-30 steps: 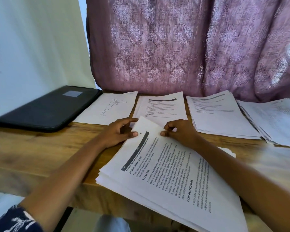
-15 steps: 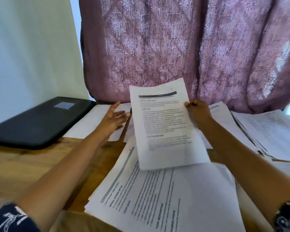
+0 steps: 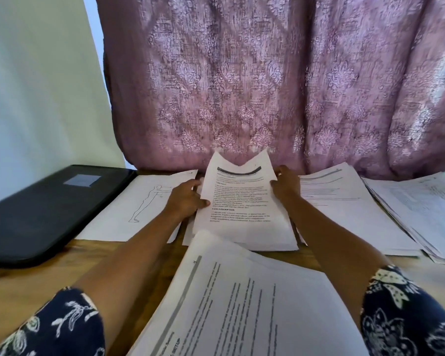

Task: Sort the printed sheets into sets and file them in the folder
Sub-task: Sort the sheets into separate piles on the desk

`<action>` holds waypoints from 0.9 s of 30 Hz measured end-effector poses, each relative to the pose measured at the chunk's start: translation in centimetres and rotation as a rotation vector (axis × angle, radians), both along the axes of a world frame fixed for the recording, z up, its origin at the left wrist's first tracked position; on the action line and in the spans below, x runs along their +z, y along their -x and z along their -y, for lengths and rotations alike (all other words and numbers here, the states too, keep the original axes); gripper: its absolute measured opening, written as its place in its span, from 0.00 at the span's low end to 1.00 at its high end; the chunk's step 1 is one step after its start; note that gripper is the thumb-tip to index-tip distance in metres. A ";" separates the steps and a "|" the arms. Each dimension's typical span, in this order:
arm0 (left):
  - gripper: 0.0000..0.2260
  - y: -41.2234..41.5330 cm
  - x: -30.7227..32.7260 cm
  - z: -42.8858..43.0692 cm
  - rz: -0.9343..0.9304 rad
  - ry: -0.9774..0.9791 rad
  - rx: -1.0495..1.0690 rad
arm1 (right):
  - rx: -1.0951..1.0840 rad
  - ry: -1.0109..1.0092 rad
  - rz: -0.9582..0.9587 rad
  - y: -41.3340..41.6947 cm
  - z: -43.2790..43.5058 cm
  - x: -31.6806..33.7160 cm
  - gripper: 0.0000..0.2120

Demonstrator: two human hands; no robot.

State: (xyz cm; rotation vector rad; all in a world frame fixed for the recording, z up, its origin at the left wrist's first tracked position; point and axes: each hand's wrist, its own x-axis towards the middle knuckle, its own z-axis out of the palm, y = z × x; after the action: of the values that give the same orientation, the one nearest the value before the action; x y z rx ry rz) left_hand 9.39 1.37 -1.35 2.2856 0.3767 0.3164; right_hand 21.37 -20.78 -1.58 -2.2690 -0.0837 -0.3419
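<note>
A printed sheet [image 3: 242, 199] with a dark header bar is held between both hands over the middle pile at the back of the wooden table [image 3: 70, 268]. My left hand [image 3: 185, 199] grips its left edge with the thumb on top. My right hand [image 3: 285, 186] grips its right edge, and the top edge buckles into a notch. A big unsorted stack [image 3: 242, 309] lies in front, nearest me. The black folder [image 3: 41, 211] lies closed at the far left.
A sheet with a line drawing of a figure [image 3: 139, 209] lies beside the folder. Two more piles of printed sheets [image 3: 344, 209] [image 3: 421, 204] lie at the right. A purple patterned curtain [image 3: 267, 86] hangs behind the table.
The sheet lifted from the front stack has come down onto the middle back pile. My left hand, open half a second ago, now grips its left edge.
</note>
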 end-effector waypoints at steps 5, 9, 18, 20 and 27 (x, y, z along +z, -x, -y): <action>0.25 1.5 1.0 0.2 0.099 -0.537 0.028 | -0.045 0.225 0.096 1.1 -0.5 -0.9 0.20; 0.25 4.5 0.5 -1.6 0.073 -0.582 -0.162 | 0.223 0.414 0.161 4.2 1.6 -0.5 0.15; 0.44 7.7 -3.3 -4.4 -0.154 -0.650 -0.574 | 0.730 0.606 -0.110 11.5 4.8 -2.5 0.32; 0.45 7.6 -3.4 -4.4 -0.176 -0.658 -0.588 | 0.733 0.595 -0.085 11.9 4.9 -2.5 0.30; 0.25 7.4 -3.0 -3.1 -0.149 -0.662 -0.498 | 0.692 0.666 0.023 12.1 4.3 -1.5 0.28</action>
State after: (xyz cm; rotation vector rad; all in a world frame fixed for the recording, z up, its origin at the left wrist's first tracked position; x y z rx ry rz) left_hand 1.99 4.45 -4.35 2.9535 -0.2795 0.0044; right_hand 9.23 -25.12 -3.11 -2.6828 -1.1034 0.0496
